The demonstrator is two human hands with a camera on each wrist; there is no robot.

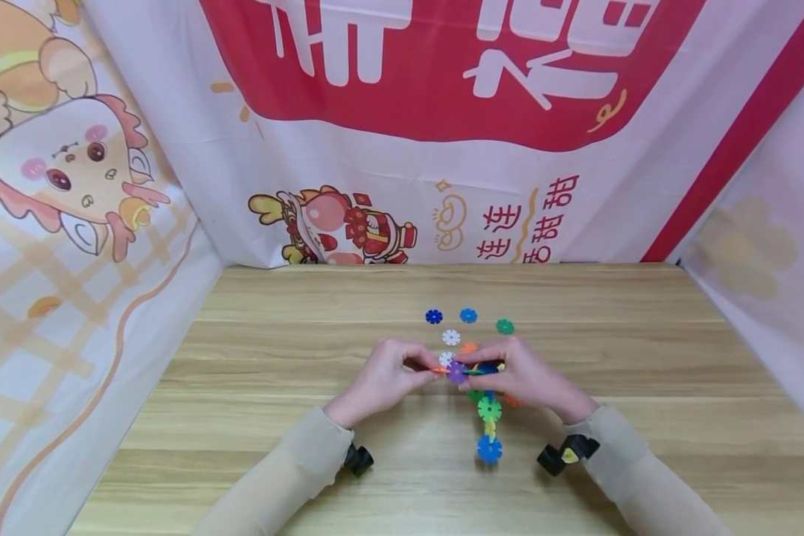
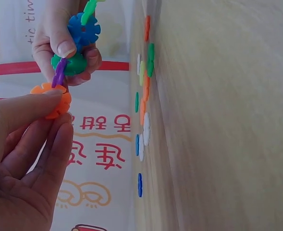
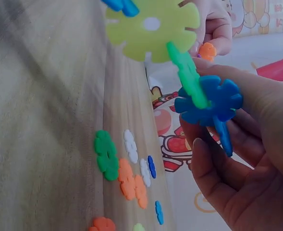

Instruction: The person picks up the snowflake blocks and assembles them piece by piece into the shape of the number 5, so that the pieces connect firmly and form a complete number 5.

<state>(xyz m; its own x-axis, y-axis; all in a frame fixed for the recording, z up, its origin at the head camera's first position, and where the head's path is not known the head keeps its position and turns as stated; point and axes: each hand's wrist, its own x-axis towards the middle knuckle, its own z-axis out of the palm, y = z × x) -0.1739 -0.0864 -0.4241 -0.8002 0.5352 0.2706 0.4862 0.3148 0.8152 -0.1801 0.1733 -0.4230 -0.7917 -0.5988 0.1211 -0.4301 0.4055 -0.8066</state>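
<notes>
My left hand [image 1: 390, 377] pinches an orange notched plastic disc [image 2: 63, 107] between thumb and fingers. Its edge meets a purple disc [image 2: 59, 72], which joins a green disc [image 2: 77, 65] in the grip of my right hand [image 1: 524, 378]. From there a chain of slotted discs runs toward me: blue [image 3: 218, 91], light green [image 3: 187, 74], yellow [image 3: 131, 36], and a blue one [image 1: 490, 455] at the near end. Both hands are close together over the table, and the right fingers partly hide the chain's middle.
Loose discs lie on the wooden table [image 1: 295, 320] beyond the hands: dark blue [image 1: 430, 318], blue [image 1: 464, 317], green [image 1: 501, 327], white [image 1: 447, 339] and orange [image 1: 468, 348]. A green disc [image 3: 103, 149] lies nearer. Printed cloth [image 1: 348, 149] walls the back and sides.
</notes>
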